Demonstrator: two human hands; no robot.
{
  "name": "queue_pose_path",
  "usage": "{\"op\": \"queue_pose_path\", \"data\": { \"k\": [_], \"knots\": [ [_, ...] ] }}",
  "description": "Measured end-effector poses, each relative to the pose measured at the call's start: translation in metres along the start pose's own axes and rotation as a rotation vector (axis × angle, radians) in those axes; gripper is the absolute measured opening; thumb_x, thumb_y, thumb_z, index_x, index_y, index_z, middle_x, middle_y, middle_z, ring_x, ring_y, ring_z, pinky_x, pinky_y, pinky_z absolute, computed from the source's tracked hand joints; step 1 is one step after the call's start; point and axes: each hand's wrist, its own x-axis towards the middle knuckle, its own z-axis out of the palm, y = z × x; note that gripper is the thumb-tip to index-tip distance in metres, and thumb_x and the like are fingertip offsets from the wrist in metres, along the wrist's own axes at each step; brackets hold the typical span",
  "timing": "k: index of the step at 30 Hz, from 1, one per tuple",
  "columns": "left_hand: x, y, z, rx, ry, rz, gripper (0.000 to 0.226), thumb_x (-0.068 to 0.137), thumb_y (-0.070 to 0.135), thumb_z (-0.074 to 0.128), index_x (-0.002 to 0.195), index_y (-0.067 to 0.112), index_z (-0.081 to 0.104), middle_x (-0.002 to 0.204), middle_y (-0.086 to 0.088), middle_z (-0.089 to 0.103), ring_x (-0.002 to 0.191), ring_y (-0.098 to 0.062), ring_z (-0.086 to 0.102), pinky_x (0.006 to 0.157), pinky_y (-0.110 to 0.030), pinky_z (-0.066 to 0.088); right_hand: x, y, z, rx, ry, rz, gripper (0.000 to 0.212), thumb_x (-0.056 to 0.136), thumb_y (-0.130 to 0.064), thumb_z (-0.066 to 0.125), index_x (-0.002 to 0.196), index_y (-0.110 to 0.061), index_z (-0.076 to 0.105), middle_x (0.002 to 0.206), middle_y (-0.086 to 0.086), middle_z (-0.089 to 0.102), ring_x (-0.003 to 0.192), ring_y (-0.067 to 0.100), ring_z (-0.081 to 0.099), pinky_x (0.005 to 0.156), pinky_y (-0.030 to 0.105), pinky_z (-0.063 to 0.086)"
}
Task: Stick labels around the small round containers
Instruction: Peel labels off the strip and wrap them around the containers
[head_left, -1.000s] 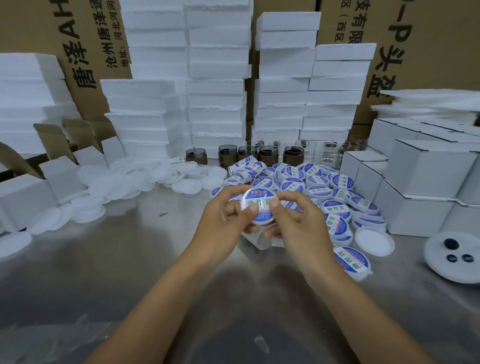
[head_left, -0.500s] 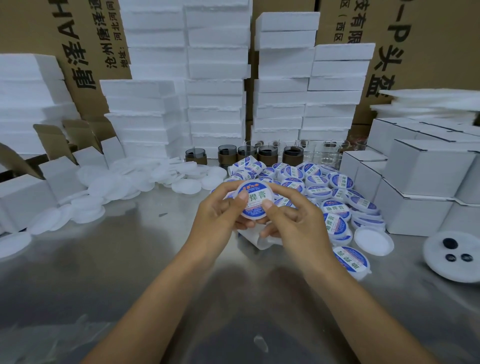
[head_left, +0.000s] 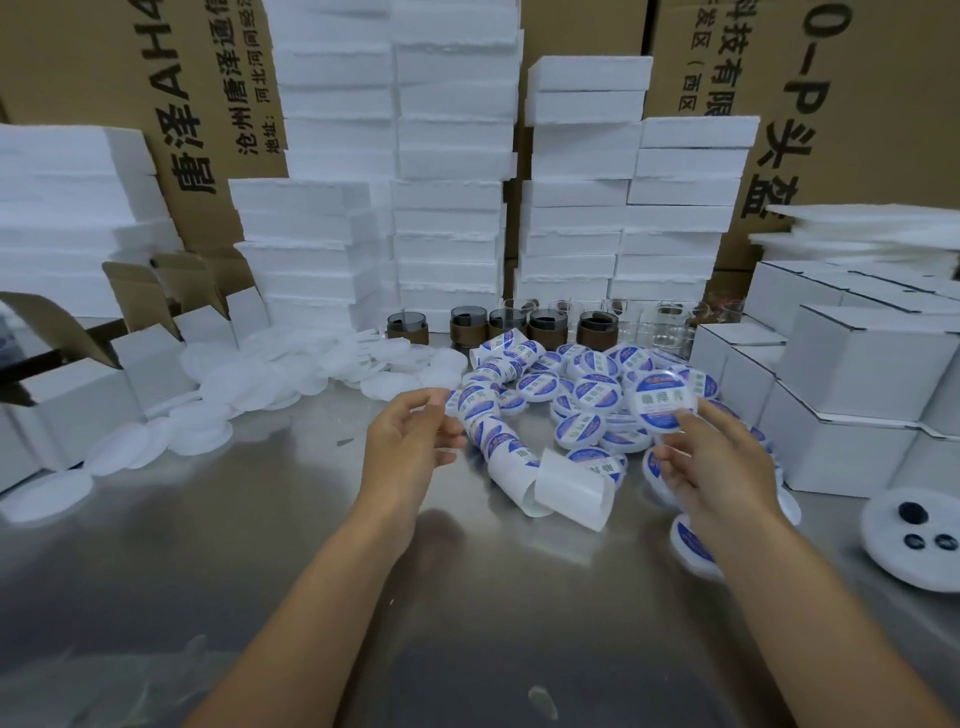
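White-and-blue container (head_left: 661, 401), in 2 hands a moment ago, is now pinched by the right hand (head_left: 711, 467) alone, above the labelled pile (head_left: 587, 392). The left hand (head_left: 410, 441), loosely curled and empty, nears the label strip (head_left: 496, 434), likely for another.

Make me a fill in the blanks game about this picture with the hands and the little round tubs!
1. The round container held by the right hand has a white and ___ label.
2. The white disc at the right edge carries ___ dark round bits.
3. The big brown boxes at the back are made of ___.
Missing words: blue; three; cardboard.
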Motion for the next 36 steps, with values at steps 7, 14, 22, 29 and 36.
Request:
{"op": "queue_pose_path", "data": {
  "k": [7,14,22,29,36],
  "knots": [
    [0.036,-0.011,-0.017,0.243,0.180,0.004,0.019,0.092,0.008,0.048,0.088,0.023,0.058,0.082,-0.003,0.061,0.065,-0.011,0.060,0.074,-0.033,0.050,0.006,0.006,0.003,0.044,-0.001,0.156,0.040,0.092,-0.001,0.048,0.130,-0.011,0.046,0.094,0.010,0.064,0.070,0.017,0.063,0.061,0.024,0.048],
    [0.086,-0.030,-0.032,0.780,0.179,0.095,0.026,0.089,0.010,0.053,0.114,0.012,0.058,0.112,-0.008,0.053,0.101,-0.024,0.055,0.078,-0.026,0.040,0.005,0.012,0.009,-0.045,0.010,0.104,0.029,0.089,-0.003,0.054,0.116,-0.014,0.054,0.088,0.007,0.066,0.070,0.020,0.066,0.060,0.027,0.049],
    [0.118,-0.041,-0.031,1.245,0.031,0.113,0.041,0.090,0.032,0.056,0.128,0.016,0.051,0.132,-0.010,0.040,0.121,-0.027,0.042,0.096,-0.036,0.038,-0.010,0.029,0.016,-0.608,-0.166,-0.469,0.034,0.084,-0.009,0.057,0.107,-0.033,0.050,0.077,-0.014,0.063,0.054,0.005,0.061,0.054,0.014,0.042],
    [0.122,-0.038,-0.029,1.365,0.030,0.208,0.014,0.091,0.020,0.052,0.093,0.013,0.065,0.107,-0.011,0.058,0.099,-0.028,0.052,0.078,-0.035,0.043,-0.011,0.037,0.014,-0.792,-0.248,-0.601,0.036,0.084,-0.015,0.058,0.109,-0.039,0.047,0.081,-0.019,0.059,0.066,-0.001,0.057,0.060,0.022,0.042],
    [0.097,-0.001,-0.019,0.992,-0.073,0.269,0.026,0.095,0.023,0.051,0.073,0.009,0.055,0.079,-0.005,0.057,0.077,-0.021,0.048,0.068,-0.031,0.035,-0.011,0.040,0.016,-0.777,-0.296,-0.620,0.030,0.083,-0.017,0.059,0.093,-0.043,0.049,0.083,-0.018,0.060,0.076,-0.001,0.057,0.066,0.023,0.045]
  ]
}}
